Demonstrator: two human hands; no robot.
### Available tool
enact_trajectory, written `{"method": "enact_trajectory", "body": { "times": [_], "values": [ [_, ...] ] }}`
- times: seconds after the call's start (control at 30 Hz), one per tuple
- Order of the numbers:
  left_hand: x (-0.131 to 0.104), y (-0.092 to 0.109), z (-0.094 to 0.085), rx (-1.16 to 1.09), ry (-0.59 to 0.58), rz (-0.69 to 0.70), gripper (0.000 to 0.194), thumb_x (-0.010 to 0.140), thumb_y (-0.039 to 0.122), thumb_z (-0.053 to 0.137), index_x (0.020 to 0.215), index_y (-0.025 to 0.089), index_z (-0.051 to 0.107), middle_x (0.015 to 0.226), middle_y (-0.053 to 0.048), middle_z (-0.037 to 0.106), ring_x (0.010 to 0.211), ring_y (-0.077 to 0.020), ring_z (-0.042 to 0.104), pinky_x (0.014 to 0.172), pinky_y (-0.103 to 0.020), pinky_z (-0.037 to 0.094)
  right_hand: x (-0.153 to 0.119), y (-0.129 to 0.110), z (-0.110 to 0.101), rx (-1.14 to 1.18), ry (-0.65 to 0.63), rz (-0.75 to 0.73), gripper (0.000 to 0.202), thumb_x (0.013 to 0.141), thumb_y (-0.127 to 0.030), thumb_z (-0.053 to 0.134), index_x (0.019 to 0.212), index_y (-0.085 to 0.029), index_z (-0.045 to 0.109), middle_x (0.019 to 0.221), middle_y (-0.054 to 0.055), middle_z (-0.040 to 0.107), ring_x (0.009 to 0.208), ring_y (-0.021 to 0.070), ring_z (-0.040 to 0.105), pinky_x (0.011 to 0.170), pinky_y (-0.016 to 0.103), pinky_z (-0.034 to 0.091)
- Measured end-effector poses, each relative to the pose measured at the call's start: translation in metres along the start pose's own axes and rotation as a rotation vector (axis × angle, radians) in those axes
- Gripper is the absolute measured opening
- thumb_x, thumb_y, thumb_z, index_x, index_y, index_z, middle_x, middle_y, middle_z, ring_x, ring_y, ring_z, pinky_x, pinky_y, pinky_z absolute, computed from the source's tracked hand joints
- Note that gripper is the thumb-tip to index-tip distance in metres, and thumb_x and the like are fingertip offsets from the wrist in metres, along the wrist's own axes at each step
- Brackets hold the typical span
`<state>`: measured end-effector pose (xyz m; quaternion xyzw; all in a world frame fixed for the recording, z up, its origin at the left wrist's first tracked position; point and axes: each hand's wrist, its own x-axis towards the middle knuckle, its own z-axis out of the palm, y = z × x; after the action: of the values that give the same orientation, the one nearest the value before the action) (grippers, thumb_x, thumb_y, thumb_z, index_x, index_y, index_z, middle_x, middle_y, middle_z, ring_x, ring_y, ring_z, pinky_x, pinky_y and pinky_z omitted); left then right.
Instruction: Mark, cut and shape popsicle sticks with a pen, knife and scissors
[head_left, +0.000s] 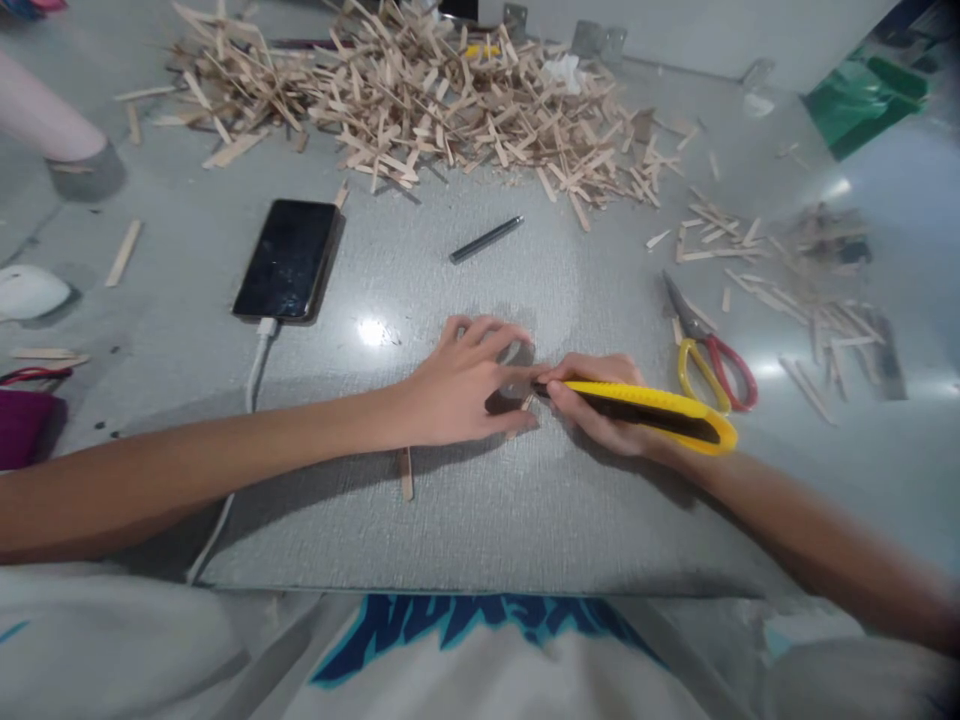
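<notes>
My right hand is closed around a yellow and black utility knife. The knife's front end points left, and its handle slants back over my wrist. Just under that front end, a small bit of pale wood shows on the table. My left hand rests palm down beside it, fingers spread and curved, with the index fingertip close to the knife's tip and the thumb stretched below. What lies beneath the left palm is hidden. A thin wooden stick pokes out below the left wrist.
A big heap of wooden sticks spreads along the back. Scissors with red and yellow handles lie at right, near more scattered sticks. A phone on a white cable lies left; a dark pen lies ahead.
</notes>
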<state>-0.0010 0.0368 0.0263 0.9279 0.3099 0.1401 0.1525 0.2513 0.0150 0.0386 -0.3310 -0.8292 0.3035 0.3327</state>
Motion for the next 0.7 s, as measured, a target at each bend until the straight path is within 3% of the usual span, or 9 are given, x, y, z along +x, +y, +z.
{"method": "enact_trajectory", "body": {
  "times": [0.33, 0.7],
  "values": [
    [0.0007, 0.0003, -0.0033, 0.017, 0.002, 0.003, 0.049, 0.102, 0.055, 0.075, 0.145, 0.032, 0.075, 0.153, -0.015, 0.06, 0.14, -0.0425, 0.052, 0.114, -0.062, 0.038, 0.0012, 0.0005, 0.0005, 0.008, -0.004, -0.008, 0.03, 0.11, -0.031, 0.059, 0.082, -0.021, 0.059, 0.065, -0.004, 0.06, 0.054, 0.0094, 0.052, 0.056, 0.026, 0.04],
    [-0.0011, -0.0026, 0.0027, -0.029, 0.027, 0.001, 0.051, 0.1, 0.058, 0.076, 0.147, 0.036, 0.074, 0.155, -0.015, 0.058, 0.14, -0.043, 0.049, 0.113, -0.066, 0.036, -0.0016, -0.0004, 0.0007, 0.04, 0.028, 0.115, 0.025, 0.109, -0.036, 0.065, 0.089, -0.021, 0.069, 0.065, -0.004, 0.065, 0.057, 0.0116, 0.059, 0.06, 0.027, 0.045]
  ]
}}
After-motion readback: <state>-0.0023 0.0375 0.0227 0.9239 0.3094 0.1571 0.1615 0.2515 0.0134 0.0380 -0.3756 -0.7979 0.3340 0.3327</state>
